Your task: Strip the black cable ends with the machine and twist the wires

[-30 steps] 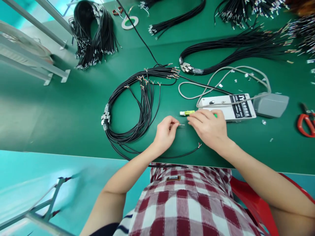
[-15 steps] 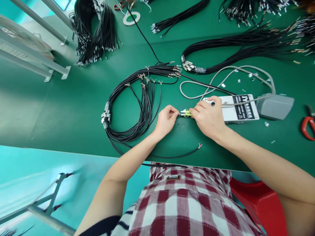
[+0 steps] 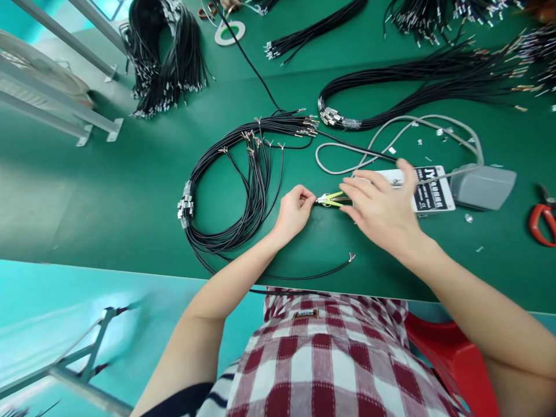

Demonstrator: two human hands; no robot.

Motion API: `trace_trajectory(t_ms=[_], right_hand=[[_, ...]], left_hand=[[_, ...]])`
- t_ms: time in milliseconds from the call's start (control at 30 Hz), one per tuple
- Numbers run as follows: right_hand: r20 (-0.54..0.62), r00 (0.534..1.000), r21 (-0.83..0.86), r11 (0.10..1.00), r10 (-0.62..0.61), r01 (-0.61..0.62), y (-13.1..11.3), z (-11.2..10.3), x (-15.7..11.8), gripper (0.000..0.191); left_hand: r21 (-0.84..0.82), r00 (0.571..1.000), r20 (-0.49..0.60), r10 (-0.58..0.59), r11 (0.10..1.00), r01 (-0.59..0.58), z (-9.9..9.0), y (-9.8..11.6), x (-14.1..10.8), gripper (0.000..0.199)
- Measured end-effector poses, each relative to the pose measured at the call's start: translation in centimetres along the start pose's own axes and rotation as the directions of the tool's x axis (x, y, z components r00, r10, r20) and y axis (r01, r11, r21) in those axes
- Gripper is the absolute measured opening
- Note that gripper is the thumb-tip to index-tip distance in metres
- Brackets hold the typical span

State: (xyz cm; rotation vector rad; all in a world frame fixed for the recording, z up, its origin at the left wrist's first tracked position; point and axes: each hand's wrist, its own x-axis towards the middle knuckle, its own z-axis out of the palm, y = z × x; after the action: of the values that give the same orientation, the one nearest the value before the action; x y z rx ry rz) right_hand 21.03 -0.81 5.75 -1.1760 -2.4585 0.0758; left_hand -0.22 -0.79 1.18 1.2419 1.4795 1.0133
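Observation:
My left hand (image 3: 297, 213) is closed in a pinch over the bench, with the small thing between its fingertips hidden. Right at those fingertips are the silver jaws of small lime-green-handled pliers (image 3: 334, 200), whose handles are spread in a V. My right hand (image 3: 380, 205) has its fingers around the handle ends, some of them stretched out and a little blurred. Left of my left hand lies a looped bundle of black cables (image 3: 204, 165) with stripped wire ends and metal connectors. One loose cable end (image 3: 351, 258) shows its thin wires near the bench edge.
Behind my right hand stand a white labelled device (image 3: 441, 194) and a grey box (image 3: 484, 186) with a grey cord (image 3: 480, 145). More black cable bundles (image 3: 369, 81) lie farther back. Red-handled cutters (image 3: 542, 223) are at right, a tape roll (image 3: 230, 33) at the back.
My right hand has loosened and spread its fingers, shifting slightly right. The pliers' handles have opened into a V. My left hand keeps its pinch in nearly the same place.

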Motion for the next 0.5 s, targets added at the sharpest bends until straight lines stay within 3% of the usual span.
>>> trace_trajectory(t_ms=[133, 233, 500], right_hand=[[-0.235, 0.948, -0.059, 0.971, 0.213, -0.233, 1.0, -1.4, -5.0, 0.017], [-0.264, 0.936, -0.053, 0.965, 0.233, -0.255, 1.0, -0.6, -7.7, 0.014], [-0.385, 0.907, -0.103, 0.968, 0.172, -0.227, 1.2, 1.8, -8.0, 0.03]], left_hand=[[0.015, 1.0, 0.021, -0.002, 1.0, 0.001, -0.1, 0.1, 0.0, 0.01], [0.015, 1.0, 0.007, -0.002, 1.0, 0.002, 0.0, 0.1, 0.0, 0.012], [0.093, 0.999, -0.032, 0.022, 0.996, -0.019, -0.9, 0.3, -0.3, 0.012]])
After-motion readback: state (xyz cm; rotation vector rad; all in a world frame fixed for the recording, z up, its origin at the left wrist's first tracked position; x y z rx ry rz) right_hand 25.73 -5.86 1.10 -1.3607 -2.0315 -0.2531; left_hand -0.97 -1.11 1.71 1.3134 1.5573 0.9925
